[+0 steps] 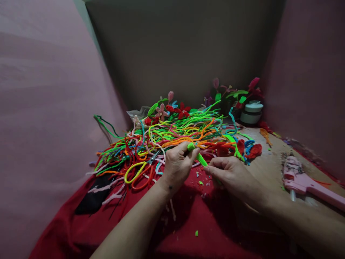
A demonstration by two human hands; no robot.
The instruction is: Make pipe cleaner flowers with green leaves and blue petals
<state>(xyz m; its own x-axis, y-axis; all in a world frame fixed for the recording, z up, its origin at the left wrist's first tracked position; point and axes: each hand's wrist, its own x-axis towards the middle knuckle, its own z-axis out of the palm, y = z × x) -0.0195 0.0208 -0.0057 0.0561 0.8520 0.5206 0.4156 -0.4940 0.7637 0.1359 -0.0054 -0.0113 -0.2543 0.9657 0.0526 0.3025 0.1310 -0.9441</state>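
My left hand (178, 163) is closed around the upper end of a bright green pipe cleaner (201, 159), its looped tip poking out above the fingers. My right hand (229, 172) pinches the lower end of the same green piece. Both hands hover over a red cloth (188, 223). Just behind them lies a big heap of pipe cleaners (172, 136) in several colours. Yellow-handled scissors (138, 171) lie on the heap's near left edge, close to my left hand.
A pink glue gun (302, 180) lies on the wooden surface at the right. Finished pipe-cleaner flowers (175, 109) and a white jar (252, 111) stand at the back by a plant pot. Pink walls close in on both sides. Small scraps dot the cloth.
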